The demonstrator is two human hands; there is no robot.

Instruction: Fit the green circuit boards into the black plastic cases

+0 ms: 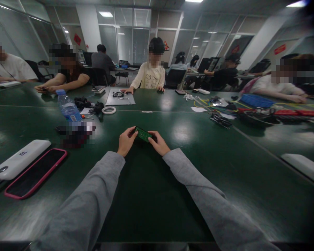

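Green and glossy, the surface (157, 195) carries the person's things in a spread from its left edge to its right. Near the left edge lie a white power bank (19, 159) and, just beside it toward the near edge, a dark phone in a pink case (35, 177). Further in stands a clear water bottle (68, 108) with a blue cap, and beyond it a roll of white tape (109, 110).

At the middle of the surface, well in from the near edge, the left hand (126, 141) pinches the left end of a small green circuit board (143, 134) between thumb and fingertips. The board is held just above the surface rather than flat on it, so far as the view shows. Its long axis runs left to right, with the left end slightly farther away and the right end dipping toward the person. The right hand (159, 143) closes on the right end in the same pinching way, fingers curled over the board's edge. Both hands are equally near, each at one end, so the board lies straight between them; grey sleeves run back from both toward the near edge.

To the right, toward the far right corner, lie a blue tray (256, 101), yellow cables and red-handled tools (290, 113). Other people sit along the far edge, their hands well apart from the board.
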